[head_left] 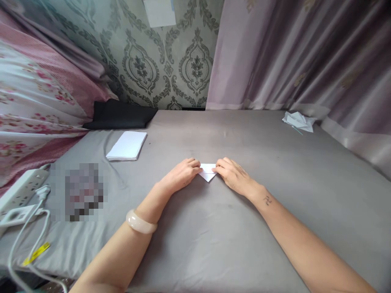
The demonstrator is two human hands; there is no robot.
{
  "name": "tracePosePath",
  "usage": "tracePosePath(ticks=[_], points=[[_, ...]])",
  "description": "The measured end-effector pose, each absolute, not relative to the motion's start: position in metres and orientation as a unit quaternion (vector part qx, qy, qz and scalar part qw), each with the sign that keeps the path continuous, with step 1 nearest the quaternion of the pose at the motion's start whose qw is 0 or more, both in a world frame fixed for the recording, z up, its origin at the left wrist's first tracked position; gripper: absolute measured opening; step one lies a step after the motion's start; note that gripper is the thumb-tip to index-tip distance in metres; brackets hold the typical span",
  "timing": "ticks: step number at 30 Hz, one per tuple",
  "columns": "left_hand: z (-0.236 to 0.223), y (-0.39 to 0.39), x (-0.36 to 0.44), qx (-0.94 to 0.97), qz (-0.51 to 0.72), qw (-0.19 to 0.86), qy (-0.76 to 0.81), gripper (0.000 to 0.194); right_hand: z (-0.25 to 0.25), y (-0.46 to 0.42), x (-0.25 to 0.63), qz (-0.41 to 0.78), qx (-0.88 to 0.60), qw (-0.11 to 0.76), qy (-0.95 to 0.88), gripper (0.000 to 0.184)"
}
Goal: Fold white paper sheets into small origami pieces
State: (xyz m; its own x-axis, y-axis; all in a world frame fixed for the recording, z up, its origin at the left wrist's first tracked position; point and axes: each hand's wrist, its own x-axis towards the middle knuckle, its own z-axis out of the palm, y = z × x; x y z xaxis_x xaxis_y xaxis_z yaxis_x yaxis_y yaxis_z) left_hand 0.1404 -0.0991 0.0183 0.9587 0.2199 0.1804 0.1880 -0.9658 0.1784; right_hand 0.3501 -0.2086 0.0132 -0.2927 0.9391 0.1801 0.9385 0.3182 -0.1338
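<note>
A small folded sheet of white paper [208,171] lies at the middle of the grey-covered surface, its pointed corner towards me. A crease line crosses it below its straight far edge. My left hand [187,173] pinches its left end between thumb and fingers. At the opposite end, my right hand [229,173] grips the paper the same way. Both hands rest low, close to the cloth. The fingers hide the paper's two side corners. A pale bangle [141,222] circles my left forearm.
A stack of white paper [128,145] sits at the left, near a folded black cloth [122,114]. Folded white papers [298,120] lie at the far right. White power strips [23,189] with cables and a blurred-out object [84,191] are on the left. Curtains border both sides.
</note>
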Motion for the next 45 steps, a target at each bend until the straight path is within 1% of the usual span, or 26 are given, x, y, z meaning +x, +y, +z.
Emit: tracePosePath(ticks=[4,8,10,12,14,17,20,23,24,28,30,32,33,34,36,38,41,45], points=[[0.023,-0.106,0.139,0.989,0.048,0.052,0.128,0.031,0.023,-0.216,0.345,-0.011,-0.598,0.068,-0.799,0.030],[0.025,-0.133,0.148,0.979,-0.030,-0.016,0.202,0.027,0.029,-0.221,0.329,-0.035,-0.622,0.034,-0.782,0.029],[0.023,-0.150,0.156,0.964,-0.036,-0.048,0.261,0.024,0.028,-0.223,0.315,-0.057,-0.644,0.025,-0.762,0.031],[0.020,-0.165,0.163,0.949,-0.027,-0.066,0.306,0.025,0.026,-0.224,0.303,-0.077,-0.668,0.016,-0.740,0.040],[0.018,-0.172,0.167,0.945,-0.025,-0.072,0.318,0.025,0.023,-0.226,0.295,-0.078,-0.681,0.010,-0.728,0.043],[0.021,-0.173,0.168,0.945,-0.035,-0.060,0.319,0.025,0.022,-0.229,0.291,-0.058,-0.696,0.011,-0.716,0.042],[0.029,-0.168,0.165,0.941,-0.048,-0.025,0.333,0.026,0.025,-0.231,0.294,-0.040,-0.712,0.017,-0.701,0.043],[0.035,-0.161,0.161,0.937,-0.037,0.018,0.346,0.018,0.028,-0.231,0.297,-0.036,-0.727,0.018,-0.685,0.043],[0.035,-0.157,0.160,0.936,-0.022,0.031,0.349,0.019,0.028,-0.231,0.299,-0.039,-0.730,0.019,-0.682,0.042],[0.027,-0.137,0.158,0.922,0.063,0.098,0.370,0.040,0.024,-0.224,0.311,-0.038,-0.732,0.042,-0.679,0.040],[0.019,-0.124,0.160,0.905,0.095,0.142,0.389,0.038,0.019,-0.219,0.320,-0.011,-0.740,0.071,-0.669,0.038],[0.010,-0.112,0.161,0.884,0.136,0.191,0.404,0.021,0.013,-0.213,0.330,0.028,-0.751,0.125,-0.648,0.029],[0.006,-0.107,0.161,0.873,0.160,0.218,0.405,0.019,0.010,-0.210,0.335,0.045,-0.751,0.158,-0.639,0.023],[0.003,-0.103,0.161,0.869,0.168,0.243,0.398,0.026,0.008,-0.209,0.339,0.057,-0.741,0.188,-0.642,0.021],[0.000,-0.099,0.160,0.862,0.175,0.272,0.390,0.032,0.005,-0.207,0.344,0.076,-0.711,0.223,-0.662,0.031],[0.000,-0.099,0.159,0.859,0.173,0.291,0.385,0.026,0.005,-0.207,0.347,0.091,-0.686,0.221,-0.688,0.040],[0.004,-0.100,0.157,0.852,0.172,0.327,0.370,0.018,0.009,-0.207,0.346,0.114,-0.667,0.206,-0.707,0.042],[0.006,-0.102,0.155,0.835,0.152,0.419,0.323,0.013,0.014,-0.206,0.344,0.157,-0.662,0.224,-0.698,0.042]])
